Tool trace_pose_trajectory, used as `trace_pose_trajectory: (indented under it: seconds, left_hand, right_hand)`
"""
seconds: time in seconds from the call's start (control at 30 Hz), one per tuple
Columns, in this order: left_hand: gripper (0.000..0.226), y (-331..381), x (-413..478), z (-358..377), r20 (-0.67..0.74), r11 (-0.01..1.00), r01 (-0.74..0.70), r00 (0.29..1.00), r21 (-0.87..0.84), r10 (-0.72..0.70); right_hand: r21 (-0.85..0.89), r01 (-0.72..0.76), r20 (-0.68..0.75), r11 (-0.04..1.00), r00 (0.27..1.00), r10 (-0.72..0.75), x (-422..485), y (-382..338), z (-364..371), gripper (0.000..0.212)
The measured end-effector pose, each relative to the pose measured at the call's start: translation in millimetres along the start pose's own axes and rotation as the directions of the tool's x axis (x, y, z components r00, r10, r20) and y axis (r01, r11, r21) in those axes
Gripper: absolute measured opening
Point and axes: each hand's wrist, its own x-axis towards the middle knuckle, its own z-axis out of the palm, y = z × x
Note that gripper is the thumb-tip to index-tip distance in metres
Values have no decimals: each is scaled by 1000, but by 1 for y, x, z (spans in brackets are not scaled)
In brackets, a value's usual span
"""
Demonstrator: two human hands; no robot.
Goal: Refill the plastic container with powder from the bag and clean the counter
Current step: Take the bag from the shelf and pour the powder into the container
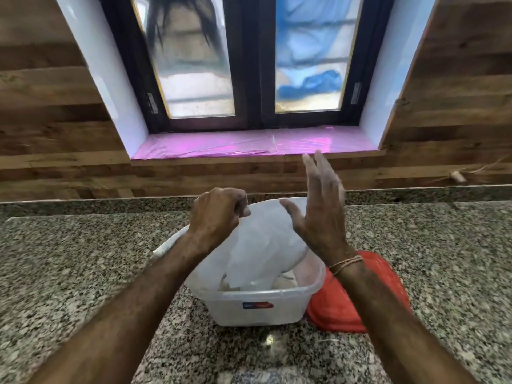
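Note:
A clear plastic container with a small label stands on the granite counter in front of me. A translucent white bag hangs upside down over it, its mouth down inside the container, where pale powder shows at the bottom. My left hand is shut on the bag's upper corner and holds it up. My right hand is open with fingers spread and dusted white, just right of the bag; whether it touches the bag I cannot tell.
A red lid lies flat on the counter against the container's right side. Behind the counter runs a wood-panelled wall with a window and a pink-lined sill. A little powder speckles the counter in front of the container.

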Motion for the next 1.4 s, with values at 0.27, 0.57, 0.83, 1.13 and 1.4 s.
trace_pose_trajectory:
  seconds: [0.27, 0.57, 0.83, 1.13, 1.4]
  left_hand:
    - [11, 2, 1, 2, 0, 995, -86, 996, 52, 87]
    - [27, -11, -5, -8, -20, 993, -85, 996, -79, 84]
    - [28, -56, -22, -21, 86, 1000, 22, 996, -5, -22]
    - [35, -96, -26, -17, 246, 741, 262, 960, -618, -135]
    - [92, -43, -10, -11, 2, 934, -331, 943, 131, 334]
  right_hand:
    - [-213, 178, 441, 961, 895, -68, 8, -11, 7, 59]
    - [-53, 6, 399, 999, 917, 16, 6, -16, 17, 32]
    - [55, 98, 502, 994, 857, -112, 10, -61, 28, 25]
    - [-92, -84, 253, 992, 962, 105, 33, -60, 32, 16]
    - [-239, -23, 206, 971, 976, 74, 15, -61, 36, 4]
